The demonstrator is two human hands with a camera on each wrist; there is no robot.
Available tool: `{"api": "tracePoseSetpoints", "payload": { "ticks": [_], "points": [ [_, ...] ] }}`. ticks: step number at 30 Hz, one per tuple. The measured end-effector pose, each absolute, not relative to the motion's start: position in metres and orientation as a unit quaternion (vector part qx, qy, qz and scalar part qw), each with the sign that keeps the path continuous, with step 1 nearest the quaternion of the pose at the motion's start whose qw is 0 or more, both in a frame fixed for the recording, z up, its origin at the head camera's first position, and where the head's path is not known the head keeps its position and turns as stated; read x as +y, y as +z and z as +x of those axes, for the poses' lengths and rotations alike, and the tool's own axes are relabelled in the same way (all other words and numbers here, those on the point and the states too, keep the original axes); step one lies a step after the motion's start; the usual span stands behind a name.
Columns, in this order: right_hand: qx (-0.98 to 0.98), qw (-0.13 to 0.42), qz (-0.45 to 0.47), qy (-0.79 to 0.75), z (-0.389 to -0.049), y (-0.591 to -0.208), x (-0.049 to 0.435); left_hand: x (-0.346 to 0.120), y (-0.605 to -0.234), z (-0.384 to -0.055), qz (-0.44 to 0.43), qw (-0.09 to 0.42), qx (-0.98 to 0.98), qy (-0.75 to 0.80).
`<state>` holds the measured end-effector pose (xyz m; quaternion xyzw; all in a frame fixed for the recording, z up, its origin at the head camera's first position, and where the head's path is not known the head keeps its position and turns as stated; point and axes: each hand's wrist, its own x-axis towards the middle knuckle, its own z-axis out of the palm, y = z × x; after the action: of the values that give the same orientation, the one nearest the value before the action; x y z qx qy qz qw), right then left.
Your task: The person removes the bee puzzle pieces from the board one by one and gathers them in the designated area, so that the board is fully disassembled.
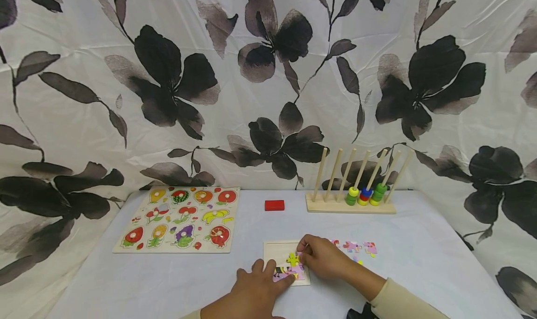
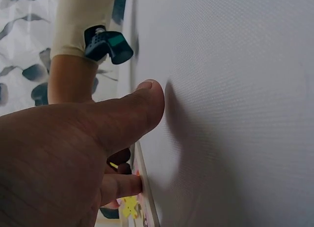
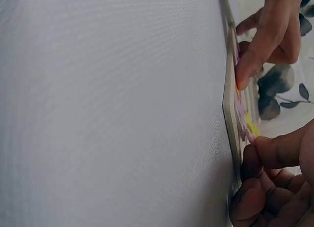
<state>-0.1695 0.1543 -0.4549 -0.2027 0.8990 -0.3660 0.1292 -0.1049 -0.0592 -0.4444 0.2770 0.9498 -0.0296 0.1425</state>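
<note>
A shallow wooden puzzle tray (image 1: 272,248) lies at the front middle of the table, partly filled with pink jigsaw pieces (image 1: 299,273) and a yellow figure (image 1: 292,259). My left hand (image 1: 257,285) rests over its near left corner with fingers spread, its thumb pressing on the pieces. At the tray's right side my right hand (image 1: 325,259) pinches a pink puzzle piece (image 3: 251,138) between thumb and forefinger, against the assembled part. The fingers hide much of that piece. Several loose puzzle pieces (image 1: 352,247) lie beyond the right hand, partly covered by it.
A fruit peg board (image 1: 176,225) lies at the left. Behind the tray is a red block (image 1: 274,205). A wooden stand (image 1: 319,206) with upright pegs and coloured rings stands at the back right. Flowered cloth (image 1: 268,100) hangs behind the table.
</note>
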Motion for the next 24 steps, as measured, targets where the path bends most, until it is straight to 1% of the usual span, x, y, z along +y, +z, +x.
{"api": "tracePoseSetpoints", "payload": {
  "ticks": [3, 8, 13, 20, 24],
  "points": [
    [0.902, 0.126, -0.170, -0.375, -0.170, -0.455, 0.153, -0.059, -0.444, -0.105, 0.276, 0.140, 0.951, -0.026],
    [0.906, 0.117, -0.127, -0.386, -0.171, -0.452, 0.157, -0.059, -0.444, -0.105, 0.276, 0.154, 0.948, -0.028],
    [0.898, 0.108, -0.124, -0.408, -0.171, -0.448, 0.173, -0.060, -0.445, -0.105, 0.283, 0.150, 0.947, -0.037],
    [0.883, 0.119, -0.138, -0.432, -0.172, -0.446, 0.206, -0.061, -0.447, -0.103, 0.283, 0.145, 0.948, -0.031],
    [0.885, 0.116, -0.140, -0.429, -0.172, -0.444, 0.225, -0.061, -0.448, -0.104, 0.285, 0.144, 0.947, -0.028]
  ]
}}
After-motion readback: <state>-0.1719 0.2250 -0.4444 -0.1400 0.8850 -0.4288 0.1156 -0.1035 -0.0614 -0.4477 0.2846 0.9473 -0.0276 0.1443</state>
